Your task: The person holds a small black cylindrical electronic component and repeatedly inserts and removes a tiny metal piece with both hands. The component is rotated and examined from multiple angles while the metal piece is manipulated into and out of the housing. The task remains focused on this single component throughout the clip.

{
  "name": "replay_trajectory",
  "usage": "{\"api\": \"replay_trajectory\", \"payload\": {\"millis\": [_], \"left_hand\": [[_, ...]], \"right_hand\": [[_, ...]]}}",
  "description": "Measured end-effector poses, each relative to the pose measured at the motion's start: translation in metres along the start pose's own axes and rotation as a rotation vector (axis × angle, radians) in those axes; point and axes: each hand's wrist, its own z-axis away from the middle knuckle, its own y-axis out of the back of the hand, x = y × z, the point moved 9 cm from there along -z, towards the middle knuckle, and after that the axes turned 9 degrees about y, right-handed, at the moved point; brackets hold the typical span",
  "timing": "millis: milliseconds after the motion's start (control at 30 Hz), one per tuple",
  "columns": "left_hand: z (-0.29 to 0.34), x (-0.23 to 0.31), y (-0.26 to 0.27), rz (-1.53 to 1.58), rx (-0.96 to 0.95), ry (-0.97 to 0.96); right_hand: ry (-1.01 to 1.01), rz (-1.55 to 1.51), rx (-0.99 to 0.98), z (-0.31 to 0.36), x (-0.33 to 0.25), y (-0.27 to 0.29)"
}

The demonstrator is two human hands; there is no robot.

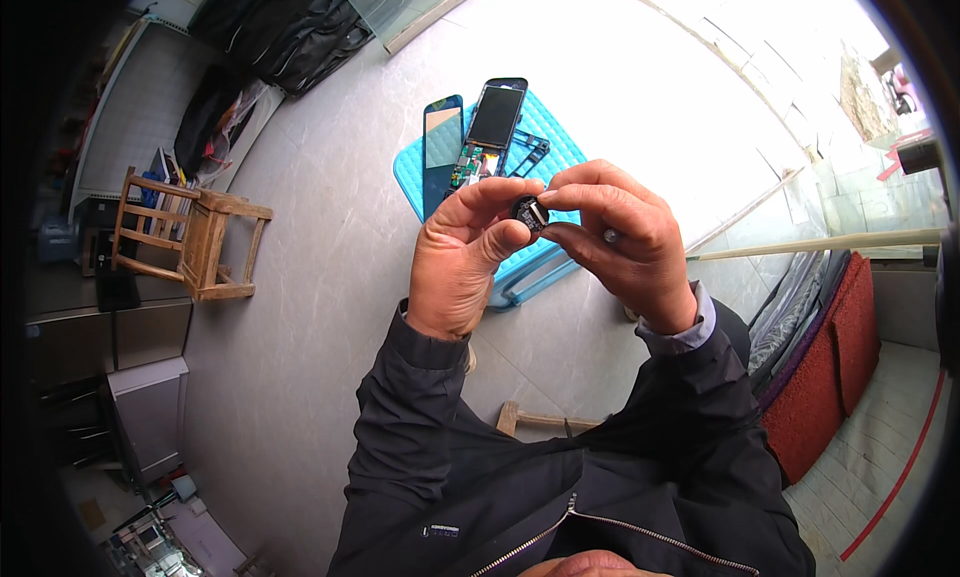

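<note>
A small round black part (528, 214) with a pale rectangular patch on its face is held up between both my hands. My left hand (448, 267) pinches its left side between thumb and fingers. My right hand (628, 239) is closed at its right edge, thumb and index fingertip on it. A small shiny rounded end (611, 235) shows among the right hand's curled fingers; its kind I cannot make out. Beyond the hands, an opened phone (497, 115) lies with its green circuit board (466, 167) exposed. Left of it rests a dark glossy phone panel (441, 137), and right of it a black frame piece (531, 157).
These phone parts lie on a light-blue plastic stool (410, 172) standing on grey floor tiles (310, 277). A wooden chair (208, 242) is at the left. Rolled mats and a red carpet (825, 372) lean at the right. Dark bags (270, 27) lie at the far left.
</note>
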Motion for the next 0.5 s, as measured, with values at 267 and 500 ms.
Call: {"api": "replay_trajectory", "payload": {"millis": [267, 500], "left_hand": [[-0.001, 0.0, 0.001, -0.025, 0.011, -0.008], [-0.001, -0.002, 0.002, -0.063, 0.035, 0.013]], "right_hand": [[-0.178, -0.123, 0.014, 0.006, 0.012, -0.001], [-0.377, -0.379, 0.09, 0.019, 0.035, -0.006]]}}
